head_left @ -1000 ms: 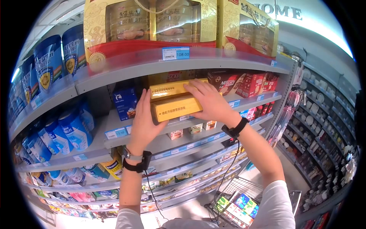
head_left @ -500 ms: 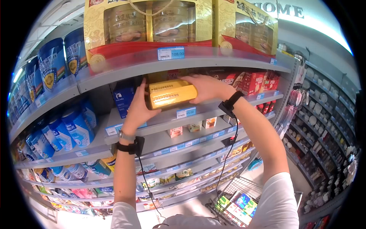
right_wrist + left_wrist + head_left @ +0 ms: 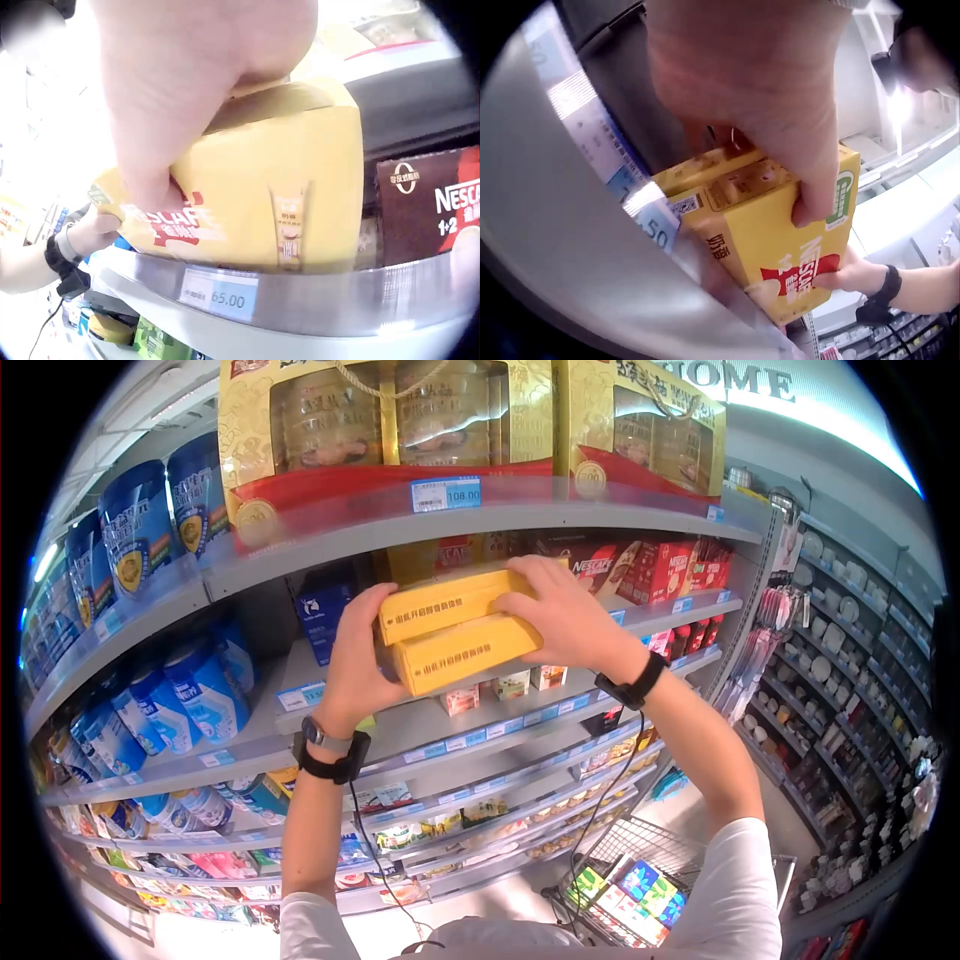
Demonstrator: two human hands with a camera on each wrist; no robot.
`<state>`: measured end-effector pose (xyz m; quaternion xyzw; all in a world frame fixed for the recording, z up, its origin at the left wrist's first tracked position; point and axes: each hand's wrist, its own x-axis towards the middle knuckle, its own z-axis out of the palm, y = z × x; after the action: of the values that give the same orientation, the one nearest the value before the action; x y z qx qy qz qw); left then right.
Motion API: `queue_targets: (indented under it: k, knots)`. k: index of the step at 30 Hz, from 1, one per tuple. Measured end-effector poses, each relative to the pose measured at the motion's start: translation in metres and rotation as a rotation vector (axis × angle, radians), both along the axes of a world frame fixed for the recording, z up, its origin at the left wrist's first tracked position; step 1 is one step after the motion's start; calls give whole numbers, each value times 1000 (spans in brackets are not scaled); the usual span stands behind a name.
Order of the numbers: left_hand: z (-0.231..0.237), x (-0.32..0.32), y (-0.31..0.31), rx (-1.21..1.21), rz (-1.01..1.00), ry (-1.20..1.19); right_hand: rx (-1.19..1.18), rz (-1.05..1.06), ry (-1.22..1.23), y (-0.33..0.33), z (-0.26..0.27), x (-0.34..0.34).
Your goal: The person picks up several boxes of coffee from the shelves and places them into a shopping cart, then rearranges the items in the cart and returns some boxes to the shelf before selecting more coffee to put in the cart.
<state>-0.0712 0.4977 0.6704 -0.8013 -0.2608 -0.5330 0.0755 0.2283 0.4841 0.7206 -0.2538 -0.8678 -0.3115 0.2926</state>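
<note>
Two yellow Nescafé coffee boxes lie one behind the other at the shelf edge, in the middle of the head view: a front box and a rear box. My left hand grips their left ends, its thumb on the front box's face in the left wrist view. From the right, my right hand holds the other ends, fingers over the tops and thumb pressed on the printed front. The lower front overlaps the shelf lip in the right wrist view.
Red Nescafé boxes stand to the right on this shelf, a dark blue box to the left. Overhead, a shelf lip carries large gold gift boxes. A shopping cart with goods stands low at right.
Both hands first moved the two boxes up and back toward the shelf, then brought them lower and nearer to me. The boxes now cover the price tag that showed below them.
</note>
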Motion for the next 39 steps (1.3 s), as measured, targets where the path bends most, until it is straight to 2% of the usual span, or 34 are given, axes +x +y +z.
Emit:
queue_targets:
  k: [1,2,4,6,8,10,12,13,17,19,20,22,24,26,27,28,29,32,33,36,38,39]
  knots:
    - [-4,-5,-1,139,69,81,-3,36,51,-5,-3,1]
    - [-8,-9,-2,129,63,84,-14,31,54,-12,-4,2]
    - [-14,-11,-2,228,-40,23,75,69,81,-30,-6,5]
    - [-11,0,-11,73,-120,-86,119,55,89,-45,-11,7]
    - [-28,-2,2,208,-245,-116,263,116,56,-59,-18,13]
    - [-28,1,-9,303,-285,-35,257,44,65,-74,-19,22]
    - [-45,8,-26,140,-246,-217,346,109,91,-87,-23,34]
    - [-53,13,-35,-11,-379,-368,341,100,108,-94,-25,39]
    - [-111,35,-21,-376,-623,-457,263,-24,143,-148,-35,74]
    - [-147,54,-9,-575,-736,-456,480,-213,-16,-157,-41,127]
    - [-167,65,-3,-675,-792,-459,366,-219,118,-174,-55,134]
    - [-211,100,5,-860,-891,-437,-21,-161,584,-203,-98,155]
    - [-245,145,4,-1017,-983,-402,-449,-208,902,-227,-145,185]
    - [-246,205,-14,-1173,-1087,-356,-833,-203,1209,-250,-187,209]
    - [-227,239,-34,-1309,-1149,-355,-970,-151,1364,-259,-206,216]
    - [-217,269,-46,-1443,-1207,-355,-968,-166,1384,-267,-227,227]
    - [-230,296,-46,-1578,-1211,-350,-1014,-193,1538,-275,-250,240]
    - [-302,367,-50,-1914,-1138,-228,-1055,-179,1960,-298,-324,269]
    - [-323,382,-55,-2046,-1070,-108,-1070,-141,2091,-307,-342,272]
    - [-409,418,-72,-2106,-988,239,-1099,-65,2380,-337,-415,295]
    - [-460,423,-87,-2121,-868,451,-995,-209,2405,-354,-465,306]
    - [-468,424,-92,-2157,-863,589,-990,-295,2411,-364,-486,314]
